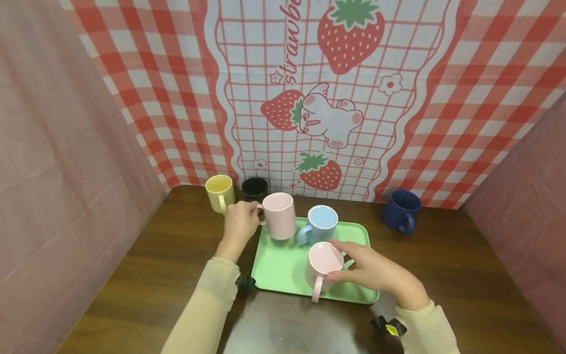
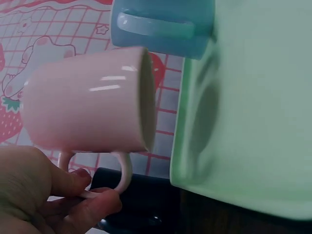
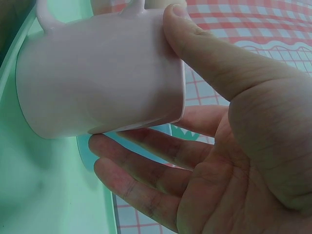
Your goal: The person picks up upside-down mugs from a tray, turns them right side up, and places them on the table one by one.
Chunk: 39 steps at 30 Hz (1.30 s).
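Observation:
My left hand pinches the handle of a pink mug, held upside down over the back left of a green tray. In the left wrist view, this mug's dark mouth faces the tray, and a shadow falls there. A second pink mug, also bottom up, is at the tray's front right with its handle toward me. My right hand holds it near the base, thumb on one side and fingers round the other. Between and behind them, an upturned light blue mug stands on the tray, its handle pointing left.
A yellow mug stands upright at the back left, and beside it a black mug is partly hidden by my left hand. At the back right stands a navy mug. A strawberry-print cloth hangs behind the wooden table.

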{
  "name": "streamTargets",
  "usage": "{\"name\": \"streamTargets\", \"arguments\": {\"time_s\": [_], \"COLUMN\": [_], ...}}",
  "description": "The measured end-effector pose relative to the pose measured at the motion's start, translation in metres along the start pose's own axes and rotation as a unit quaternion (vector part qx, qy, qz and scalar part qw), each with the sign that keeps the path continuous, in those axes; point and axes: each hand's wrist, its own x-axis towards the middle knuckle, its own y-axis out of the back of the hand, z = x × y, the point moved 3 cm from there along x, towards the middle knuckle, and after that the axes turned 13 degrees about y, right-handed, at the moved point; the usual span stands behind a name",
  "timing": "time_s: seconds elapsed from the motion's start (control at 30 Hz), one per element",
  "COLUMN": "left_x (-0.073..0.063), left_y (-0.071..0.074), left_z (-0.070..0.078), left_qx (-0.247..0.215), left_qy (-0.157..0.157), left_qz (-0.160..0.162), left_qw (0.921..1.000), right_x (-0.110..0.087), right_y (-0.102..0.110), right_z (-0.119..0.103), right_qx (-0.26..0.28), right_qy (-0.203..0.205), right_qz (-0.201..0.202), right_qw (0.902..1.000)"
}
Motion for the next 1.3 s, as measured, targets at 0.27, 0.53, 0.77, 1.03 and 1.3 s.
{"name": "streamTargets", "arguments": {"time_s": [0.27,0.53,0.77,1.03,1.3], "left_x": [0.002,0.002,-0.002,-0.007,-0.011], "left_y": [0.011,0.014,0.005,-0.003,-0.006], "left_z": [-0.001,0.000,0.004,0.012,0.023], "left_qx": [-0.072,-0.212,-0.341,-0.450,-0.501], "left_qy": [0.022,0.099,0.179,0.236,0.275], "left_qz": [0.027,-0.043,-0.112,-0.184,-0.213], "left_qw": [0.9968,0.9713,0.9161,0.8413,0.7922], "right_x": [-0.001,0.000,-0.001,-0.001,-0.002], "right_y": [-0.001,-0.001,-0.002,-0.001,0.001], "right_z": [0.001,0.002,0.004,0.003,-0.001], "right_qx": [0.014,0.002,0.009,0.011,0.006], "right_qy": [0.011,0.009,0.006,0.005,0.006], "right_qz": [0.004,0.000,0.002,0.002,0.002], "right_qw": [0.9998,1.0000,0.9999,0.9999,1.0000]}}
